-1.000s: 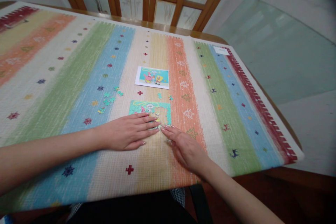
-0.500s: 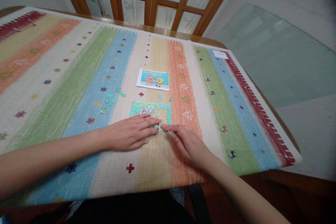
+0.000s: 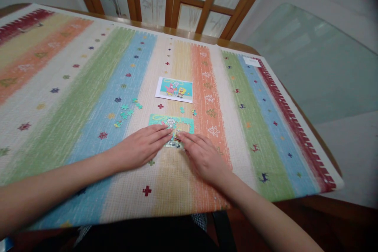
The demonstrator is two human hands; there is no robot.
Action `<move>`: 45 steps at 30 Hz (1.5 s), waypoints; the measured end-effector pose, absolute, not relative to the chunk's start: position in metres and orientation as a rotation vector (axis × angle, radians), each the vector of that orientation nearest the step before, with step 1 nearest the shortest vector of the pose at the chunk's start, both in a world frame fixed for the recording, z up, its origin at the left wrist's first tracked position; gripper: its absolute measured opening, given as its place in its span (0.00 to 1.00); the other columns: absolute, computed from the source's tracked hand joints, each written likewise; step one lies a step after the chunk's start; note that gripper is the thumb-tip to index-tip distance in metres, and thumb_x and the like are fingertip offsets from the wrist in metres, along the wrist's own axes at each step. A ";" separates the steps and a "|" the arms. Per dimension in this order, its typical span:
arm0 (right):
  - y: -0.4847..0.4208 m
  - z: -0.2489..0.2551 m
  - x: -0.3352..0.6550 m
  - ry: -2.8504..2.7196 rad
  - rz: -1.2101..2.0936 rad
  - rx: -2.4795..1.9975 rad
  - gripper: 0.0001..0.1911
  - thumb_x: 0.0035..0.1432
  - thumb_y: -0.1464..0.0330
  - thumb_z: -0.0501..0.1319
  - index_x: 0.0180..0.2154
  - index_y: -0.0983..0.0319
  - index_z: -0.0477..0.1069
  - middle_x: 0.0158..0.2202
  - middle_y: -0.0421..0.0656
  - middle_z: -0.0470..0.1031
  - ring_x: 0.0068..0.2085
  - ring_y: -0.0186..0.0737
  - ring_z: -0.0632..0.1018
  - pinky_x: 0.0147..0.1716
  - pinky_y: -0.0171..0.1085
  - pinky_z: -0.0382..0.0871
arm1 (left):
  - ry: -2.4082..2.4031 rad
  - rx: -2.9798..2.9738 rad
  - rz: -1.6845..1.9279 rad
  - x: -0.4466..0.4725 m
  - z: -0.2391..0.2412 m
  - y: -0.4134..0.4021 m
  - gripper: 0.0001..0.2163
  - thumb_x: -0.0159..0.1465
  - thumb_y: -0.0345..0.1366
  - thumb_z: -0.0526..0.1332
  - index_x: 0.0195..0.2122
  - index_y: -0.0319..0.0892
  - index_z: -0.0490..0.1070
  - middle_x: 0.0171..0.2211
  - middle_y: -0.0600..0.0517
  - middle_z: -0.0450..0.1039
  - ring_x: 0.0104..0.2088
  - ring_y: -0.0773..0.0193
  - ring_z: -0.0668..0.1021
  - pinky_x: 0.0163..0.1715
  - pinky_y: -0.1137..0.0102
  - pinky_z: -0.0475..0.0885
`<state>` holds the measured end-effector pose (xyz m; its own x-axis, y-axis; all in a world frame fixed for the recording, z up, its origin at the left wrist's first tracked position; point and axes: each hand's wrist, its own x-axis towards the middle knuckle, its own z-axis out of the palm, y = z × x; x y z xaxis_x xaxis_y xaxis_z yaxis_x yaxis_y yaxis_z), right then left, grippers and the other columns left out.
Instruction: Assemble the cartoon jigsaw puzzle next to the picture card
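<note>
A partly assembled jigsaw puzzle (image 3: 188, 121) with a turquoise border and cartoon figures lies in front of me; bare tablecloth shows through a gap right of its centre. My left hand (image 3: 147, 141) rests flat across its lower left part, fingers stretched out and close together. From the right, my right hand (image 3: 201, 151) reaches over the lower right part. Its fingers are extended, the tips touching pieces near the middle; its thumb is mostly hidden. Both hands cover parts of the puzzle. Just behind it lies a printed reference picture (image 3: 176, 88) of the same cartoon scene.
Several loose turquoise pieces (image 3: 126, 111) lie in a group to the left. A turquoise piece (image 3: 182, 110) and a multicoloured piece (image 3: 194, 112) lie between puzzle and picture. A white paper slip (image 3: 251, 62) is at the far right of the striped tablecloth (image 3: 183, 189).
My right hand has moved from a pinch at the puzzle's lower right edge onto the puzzle, fingers now extended. My left hand has drawn slightly left, uncovering more of the lower middle.
</note>
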<state>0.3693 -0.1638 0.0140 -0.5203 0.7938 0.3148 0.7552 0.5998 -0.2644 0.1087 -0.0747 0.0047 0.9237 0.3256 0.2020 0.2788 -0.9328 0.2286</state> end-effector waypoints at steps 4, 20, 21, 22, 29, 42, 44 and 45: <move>-0.166 0.010 0.367 -2.488 0.146 -1.246 0.23 0.70 0.76 0.46 0.64 0.69 0.60 0.63 0.51 0.69 0.64 0.42 0.68 0.62 0.49 0.63 | 0.459 2.913 0.253 0.109 0.004 -0.076 0.23 0.73 0.29 0.48 0.69 0.36 0.54 0.70 0.46 0.54 0.71 0.56 0.54 0.69 0.59 0.52; -0.170 0.009 0.362 -2.350 0.313 -1.258 0.29 0.67 0.78 0.48 0.68 0.63 0.53 0.62 0.52 0.69 0.64 0.42 0.68 0.64 0.54 0.62 | 0.467 2.878 0.077 0.110 0.004 -0.080 0.30 0.68 0.26 0.51 0.71 0.37 0.48 0.71 0.46 0.48 0.72 0.54 0.48 0.70 0.58 0.47; -0.169 0.008 0.363 -2.293 0.354 -1.254 0.29 0.67 0.77 0.49 0.68 0.61 0.52 0.62 0.52 0.69 0.64 0.42 0.69 0.63 0.54 0.64 | 0.471 2.879 0.071 0.110 0.005 -0.080 0.29 0.68 0.26 0.51 0.71 0.37 0.48 0.71 0.45 0.48 0.72 0.53 0.48 0.70 0.57 0.47; -0.168 0.008 0.365 -2.229 0.388 -1.258 0.29 0.68 0.77 0.49 0.68 0.60 0.52 0.62 0.51 0.69 0.63 0.42 0.69 0.62 0.53 0.66 | 0.476 2.879 0.070 0.111 0.006 -0.080 0.29 0.68 0.26 0.51 0.70 0.37 0.48 0.71 0.45 0.48 0.72 0.53 0.49 0.70 0.57 0.47; -0.156 0.014 0.371 -2.111 0.328 -1.359 0.26 0.68 0.75 0.50 0.65 0.58 0.58 0.60 0.51 0.71 0.62 0.46 0.70 0.60 0.54 0.66 | 0.491 2.865 0.061 0.114 0.008 -0.083 0.31 0.66 0.26 0.53 0.71 0.38 0.47 0.72 0.44 0.47 0.71 0.51 0.51 0.70 0.54 0.47; -0.150 0.004 0.368 -2.354 0.347 -1.357 0.28 0.67 0.78 0.45 0.67 0.64 0.56 0.63 0.52 0.68 0.66 0.41 0.66 0.64 0.57 0.58 | 0.574 2.905 0.104 0.118 0.003 -0.092 0.28 0.69 0.28 0.53 0.70 0.41 0.50 0.71 0.44 0.48 0.70 0.48 0.53 0.68 0.51 0.49; -0.149 0.002 0.368 -2.356 0.343 -1.347 0.27 0.67 0.78 0.45 0.66 0.65 0.57 0.62 0.54 0.69 0.65 0.41 0.67 0.65 0.56 0.57 | 0.563 2.919 0.093 0.119 0.004 -0.092 0.28 0.70 0.29 0.52 0.70 0.40 0.50 0.72 0.44 0.45 0.70 0.48 0.53 0.68 0.52 0.50; -0.149 0.001 0.369 -2.355 0.336 -1.338 0.27 0.67 0.78 0.45 0.66 0.66 0.57 0.62 0.54 0.69 0.65 0.41 0.67 0.65 0.56 0.57 | 0.555 2.924 0.085 0.119 0.005 -0.092 0.28 0.70 0.28 0.51 0.71 0.39 0.49 0.72 0.45 0.43 0.70 0.48 0.53 0.68 0.52 0.49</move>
<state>0.3686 -0.1487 0.0012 -0.4556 0.8599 0.2302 0.7613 0.5104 -0.3999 0.1192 -0.0917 0.0051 0.9294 0.3681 0.0254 0.3588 -0.9176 0.1710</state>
